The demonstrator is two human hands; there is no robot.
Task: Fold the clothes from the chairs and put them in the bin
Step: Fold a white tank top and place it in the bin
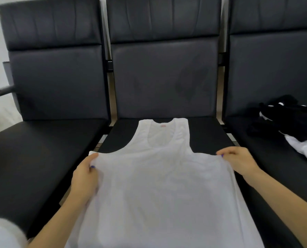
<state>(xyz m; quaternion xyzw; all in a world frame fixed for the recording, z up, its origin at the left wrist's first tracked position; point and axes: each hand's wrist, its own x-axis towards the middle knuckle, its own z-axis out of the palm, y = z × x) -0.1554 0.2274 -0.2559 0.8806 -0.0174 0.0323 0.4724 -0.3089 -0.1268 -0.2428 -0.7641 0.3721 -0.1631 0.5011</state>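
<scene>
A white sleeveless vest (pixel 159 185) lies spread on the seat of the middle black chair (pixel 208 135), its straps pointing toward the backrest. My left hand (pixel 85 178) grips the vest's left side edge just below the armhole. My right hand (pixel 238 159) pinches the right side edge at the same height. The lower part of the vest runs off the seat toward me. A pile of black and white clothes (pixel 290 126) sits on the right chair's seat. No bin is plainly in view.
Three black padded chairs stand side by side; the left chair (pixel 41 149) has a bare seat. A white rounded object (pixel 4 233) shows at the bottom left corner. A metal rail (pixel 0 92) runs at the far left.
</scene>
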